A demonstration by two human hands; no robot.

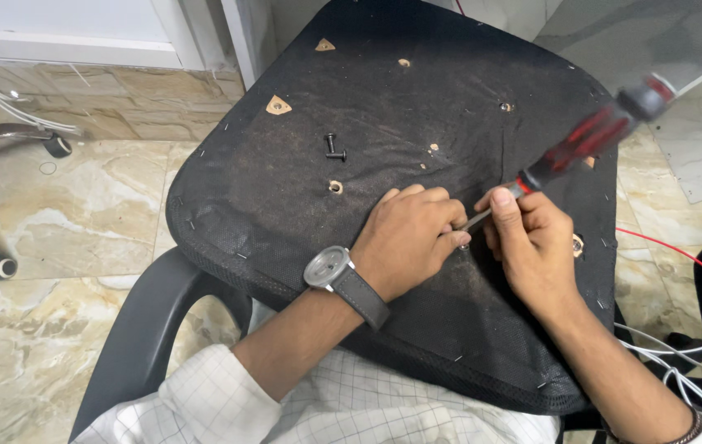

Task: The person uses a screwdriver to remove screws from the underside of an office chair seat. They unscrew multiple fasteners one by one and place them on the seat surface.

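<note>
Screwdriver (589, 136): red-and-black handle, blurred, up and to the right of both hands; long axis slanting from upper right down to lower left, metal shaft ending between the hands.
Right hand (532, 247): curled closed around the shaft just below the handle, thumb pressed along it; nearer the tool's grip end.
Left hand (412, 238): fingers bent shut at the tip of the shaft, pinching something there; too small and hidden to tell what.
Tip: meeting the black fabric underside of the chair seat (285, 205), between the two hands and touching both.
Loose bolts (333, 148): two dark ones lying on the fabric, up and left of the left hand, well apart from it.
Wristwatch (330, 268): grey, on the left wrist.
Armrest (145, 321): black, below the seat's left edge.
</note>
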